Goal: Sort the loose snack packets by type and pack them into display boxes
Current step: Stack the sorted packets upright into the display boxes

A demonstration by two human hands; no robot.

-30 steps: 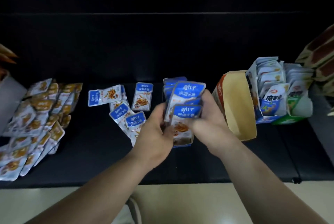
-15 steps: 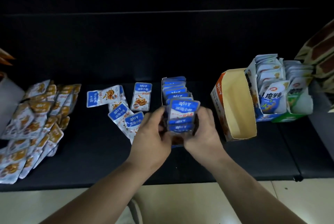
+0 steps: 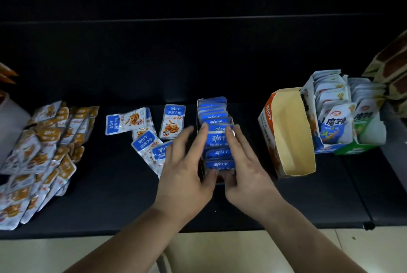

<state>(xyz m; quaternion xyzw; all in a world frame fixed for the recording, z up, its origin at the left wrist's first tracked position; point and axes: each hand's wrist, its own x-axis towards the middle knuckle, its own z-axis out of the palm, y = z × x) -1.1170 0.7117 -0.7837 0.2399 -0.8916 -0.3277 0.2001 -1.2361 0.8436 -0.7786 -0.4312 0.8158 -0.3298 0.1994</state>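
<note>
Black padded desk (image 3: 242, 211) carried everything. At its centre a row of blue foil snack packets (image 3: 217, 140) stood in a narrow display box. The left grip (image 3: 187, 162) and right grip (image 3: 246, 167) pressed its sides with straight fingers, clasping nothing. Loose blue-and-white packets (image 3: 145, 140) lay just left, heaped orange foil packets (image 3: 41, 151) farther left. An empty orange cardboard box (image 3: 290, 136) crowded the right. Bare desk ran along the near edge.

Dim light, black padded bench (image 3: 330, 195), dark back panel (image 3: 198, 52), pale tiled floor (image 3: 33, 255)

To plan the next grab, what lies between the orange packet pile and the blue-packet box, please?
Loose blue packets, then the left hand; head view.
</note>
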